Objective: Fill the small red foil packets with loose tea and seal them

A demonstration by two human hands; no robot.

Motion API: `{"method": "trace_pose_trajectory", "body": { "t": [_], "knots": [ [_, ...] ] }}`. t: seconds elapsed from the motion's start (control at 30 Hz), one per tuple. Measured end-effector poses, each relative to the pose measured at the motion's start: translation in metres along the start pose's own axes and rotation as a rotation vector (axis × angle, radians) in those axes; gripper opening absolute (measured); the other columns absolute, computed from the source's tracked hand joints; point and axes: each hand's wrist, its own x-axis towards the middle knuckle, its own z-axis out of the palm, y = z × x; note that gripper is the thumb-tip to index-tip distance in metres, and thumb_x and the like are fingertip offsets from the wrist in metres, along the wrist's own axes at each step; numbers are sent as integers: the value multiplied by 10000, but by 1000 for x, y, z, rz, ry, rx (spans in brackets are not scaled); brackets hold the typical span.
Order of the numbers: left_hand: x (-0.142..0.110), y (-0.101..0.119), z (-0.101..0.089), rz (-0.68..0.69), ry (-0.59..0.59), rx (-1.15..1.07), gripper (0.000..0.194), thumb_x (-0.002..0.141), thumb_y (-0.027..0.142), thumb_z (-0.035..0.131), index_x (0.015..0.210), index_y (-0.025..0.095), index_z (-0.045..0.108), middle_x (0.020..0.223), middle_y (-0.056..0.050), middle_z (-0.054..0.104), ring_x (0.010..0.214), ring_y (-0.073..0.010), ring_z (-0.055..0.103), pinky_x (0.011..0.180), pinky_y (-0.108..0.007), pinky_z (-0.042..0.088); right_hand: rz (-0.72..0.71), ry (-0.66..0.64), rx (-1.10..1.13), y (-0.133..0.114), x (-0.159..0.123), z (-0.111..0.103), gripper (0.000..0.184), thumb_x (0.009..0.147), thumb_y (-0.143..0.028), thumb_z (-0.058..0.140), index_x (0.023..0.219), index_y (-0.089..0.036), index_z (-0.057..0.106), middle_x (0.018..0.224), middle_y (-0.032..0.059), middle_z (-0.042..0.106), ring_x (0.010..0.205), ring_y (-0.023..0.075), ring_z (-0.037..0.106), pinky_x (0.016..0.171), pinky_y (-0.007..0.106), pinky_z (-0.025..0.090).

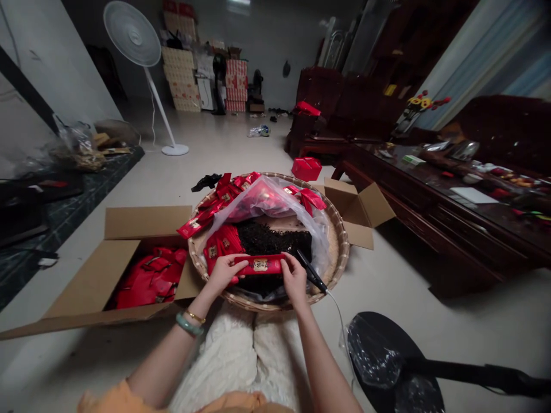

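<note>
Between my two hands stretches a red foil packet (260,265) with a gold label, held level over a wide woven basket (342,252). My left hand (224,272) pinches its left end. On the right end, the fingers of my right hand (294,276) are closed. Beneath it, dark loose tea leaves (275,238) lie in a clear plastic bag (319,238). More red packets (221,244) are piled at the basket's left and back. Just right of my right hand, a black corded tool (312,271), perhaps a handheld sealer, rests across the basket.
An open cardboard box (99,269) full of red packets stands at left, another open box (359,209) at right. A black round base (394,361) lies at lower right. Beyond are a white fan (133,35), a dark wooden table (413,189) and a red box (306,168).
</note>
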Motion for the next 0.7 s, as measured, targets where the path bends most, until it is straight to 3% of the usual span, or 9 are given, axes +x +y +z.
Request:
{"method": "trace_pose_trajectory", "body": {
  "t": [0.17, 0.33, 0.53, 0.7],
  "knots": [
    [-3, -19, 11, 86, 80, 43, 324, 584, 306, 746, 857, 135, 714, 642, -8, 678, 511, -126, 610, 456, -227, 532, -74, 111, -197, 2, -11, 24, 510, 851, -320, 458, 1331, -151, 426, 1172, 148, 579, 1081, 247, 528, 935, 407, 409],
    [-8, -46, 25, 158, 195, 63, 315, 626, 362, 697, 846, 138, 715, 686, -34, 698, 611, -166, 637, 553, -280, 554, -150, 162, -266, 1, -19, 33, 572, 872, -278, 440, 1406, -153, 278, 1303, 160, 482, 1197, 260, 433, 983, 446, 368],
    [-7, -49, 30, 281, 340, 206, 258, 648, 372, 680, 771, 148, 723, 765, -81, 725, 739, -212, 660, 751, -331, 521, -233, 186, -241, -6, -20, 28, 464, 891, -263, 420, 1344, -172, 383, 1252, 145, 519, 1156, 232, 479, 969, 428, 400],
    [-13, -42, 28, 324, 322, 378, 197, 647, 361, 690, 713, 179, 729, 702, -51, 721, 649, -203, 650, 691, -305, 510, -269, 176, -233, -10, -22, 26, 419, 884, -273, 452, 1295, -192, 454, 1159, 124, 577, 1049, 218, 539, 919, 394, 435]
  ]
}}
